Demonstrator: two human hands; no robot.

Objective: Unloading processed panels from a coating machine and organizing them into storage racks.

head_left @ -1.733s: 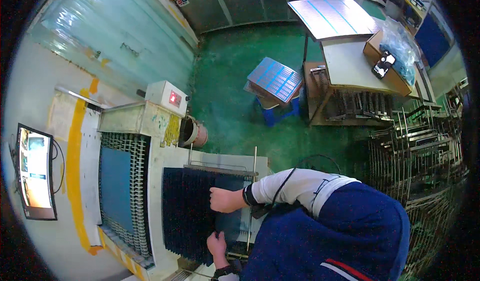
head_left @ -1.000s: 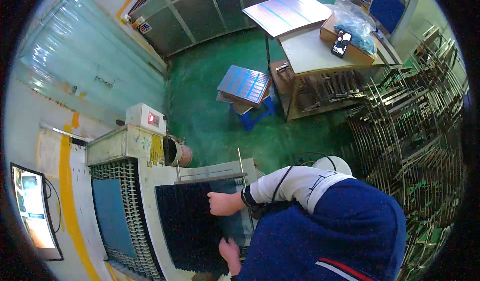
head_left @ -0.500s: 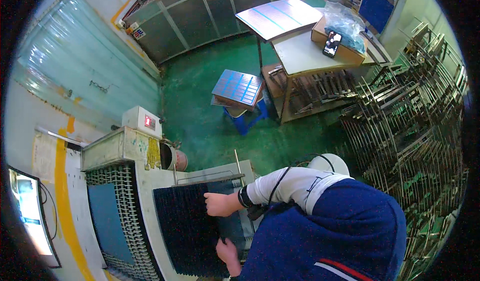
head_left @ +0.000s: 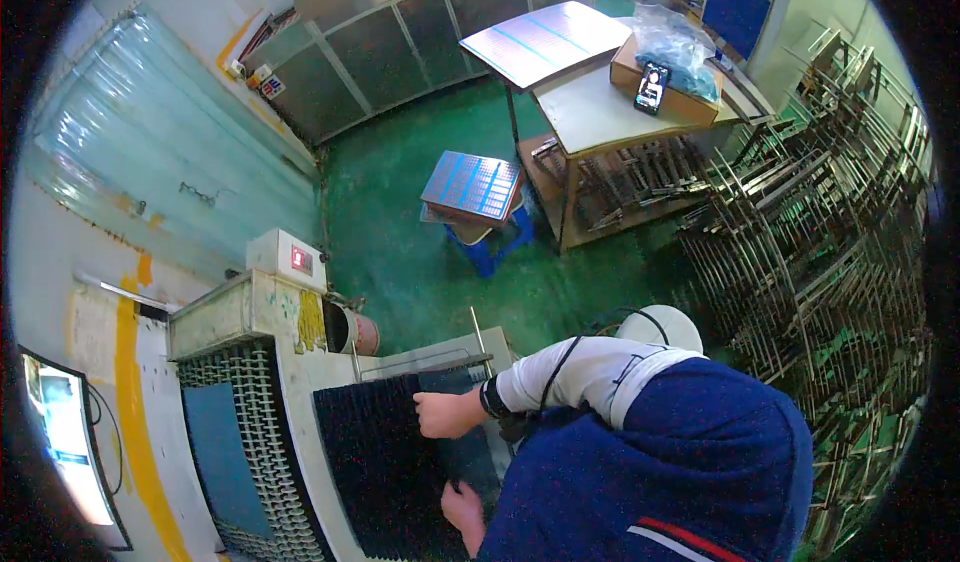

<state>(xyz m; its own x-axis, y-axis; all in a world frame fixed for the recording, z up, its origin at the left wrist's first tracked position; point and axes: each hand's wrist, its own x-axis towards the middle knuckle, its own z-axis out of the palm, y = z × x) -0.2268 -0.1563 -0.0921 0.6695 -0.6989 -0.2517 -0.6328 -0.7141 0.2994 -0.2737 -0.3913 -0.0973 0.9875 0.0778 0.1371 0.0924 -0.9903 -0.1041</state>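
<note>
A row of dark thin panels (head_left: 375, 462) stands on edge, tightly packed, at the lower middle. My right hand (head_left: 448, 414), the farther one with a dark wristband, is closed at the row's right side, its fingertips on the edge of a dark panel (head_left: 470, 459). My left hand (head_left: 463, 511) is nearer the bottom, with thumb and fingers pinched at the same panel's near edge. This panel leans and shows its smooth face between and right of my hands. My left forearm is mostly hidden by my blue top.
Left of the row, a roller conveyor (head_left: 262, 432) carries a blue-grey sheet (head_left: 222, 452). A control box (head_left: 287, 259) and bucket (head_left: 355, 332) stand beyond. Farther off are a blue stool (head_left: 490, 247) with stacked panels and a table (head_left: 590, 117). Metal racks (head_left: 810, 252) crowd the right.
The whole view has shifted slightly, with nearby things sitting a little lower and farther right. Both hands stay at the panel's edge with barely any movement against the row.
</note>
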